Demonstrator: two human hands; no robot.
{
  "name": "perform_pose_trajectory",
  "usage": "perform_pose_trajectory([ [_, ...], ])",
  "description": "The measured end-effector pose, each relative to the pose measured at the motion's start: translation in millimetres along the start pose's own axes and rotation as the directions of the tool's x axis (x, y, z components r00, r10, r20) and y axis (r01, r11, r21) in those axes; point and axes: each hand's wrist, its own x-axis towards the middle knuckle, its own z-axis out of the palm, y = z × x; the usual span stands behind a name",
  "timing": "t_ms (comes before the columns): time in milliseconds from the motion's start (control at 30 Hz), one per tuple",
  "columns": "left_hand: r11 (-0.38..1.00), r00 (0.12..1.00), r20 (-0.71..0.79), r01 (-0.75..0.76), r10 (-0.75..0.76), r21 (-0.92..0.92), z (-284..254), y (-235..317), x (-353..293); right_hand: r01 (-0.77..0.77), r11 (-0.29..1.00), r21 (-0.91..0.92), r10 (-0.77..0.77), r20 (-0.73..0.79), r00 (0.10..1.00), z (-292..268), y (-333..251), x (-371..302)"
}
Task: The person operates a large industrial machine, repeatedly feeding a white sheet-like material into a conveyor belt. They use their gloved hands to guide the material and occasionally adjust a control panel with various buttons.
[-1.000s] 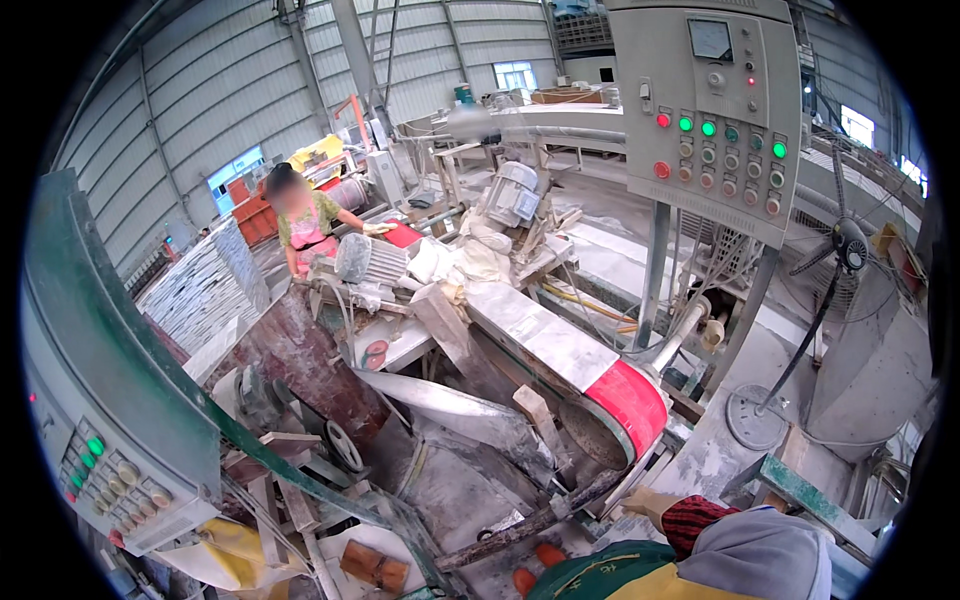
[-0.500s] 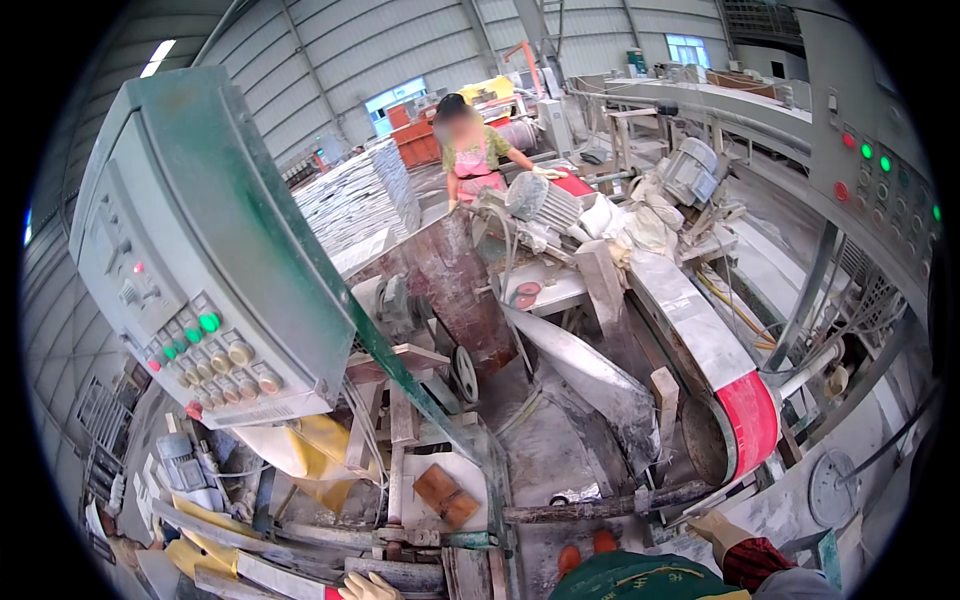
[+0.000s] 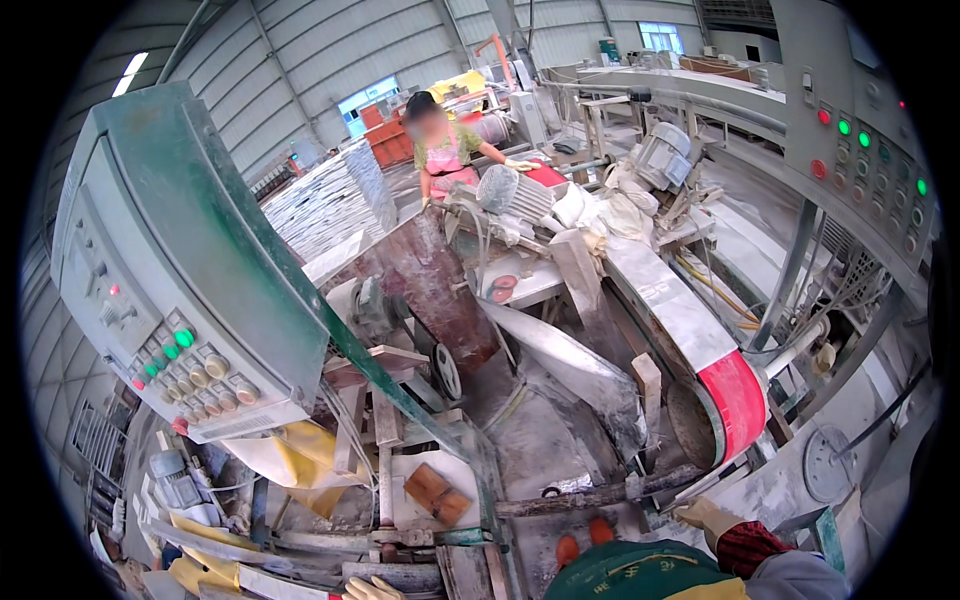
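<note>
Presently, head view only. Right hand [image 3: 708, 520], in a pale tan work glove over a red-checked cuff, enters at the lower right edge; the fingers look loosely curled with nothing between them, though the grip is partly hidden and cannot be told for certain. It sits just beside the lower end of the red-faced conveyor belt roller [image 3: 738, 402] and near the rusty grey horizontal bar [image 3: 600, 492] running left from it. Left hand [image 3: 372, 589], also in a pale glove, barely shows at the bottom edge, only fingertips visible; whether it is spread or closed cannot be told.

Key relation: the belt's long grey bed [image 3: 665, 300] runs up and away from the person toward a co-worker in a pink apron [image 3: 443, 150], so its long axis points away from the right hand, which is clearly the nearer one. The left hand lies well apart from the roller, nearer the two brown tile blocks [image 3: 437, 492] below the green-edged grey control cabinet [image 3: 190, 270].
</note>
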Motion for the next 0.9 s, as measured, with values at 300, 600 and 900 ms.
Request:
perform_pose_trajectory([
  [300, 1.0, 1.0, -0.028, 0.005, -0.005, 0.001, -5, 6, -4, 0.02, 0.996, -0.09, -0.019, 0.015, 1.0, 12, 28, 26],
  [600, 1.0, 0.999, -0.039, -0.001, 0.001, 0.007, -9, 11, -10, 0.012, 0.998, -0.054, -0.007, 0.094, 0.996, -13, -30, -15],
  [900, 1.0, 0.999, -0.052, 0.004, -0.005, -0.024, -8, 15, -15, -0.044, 0.998, 0.039, 0.036, 0.178, 0.983, -3, -19, 3],
])
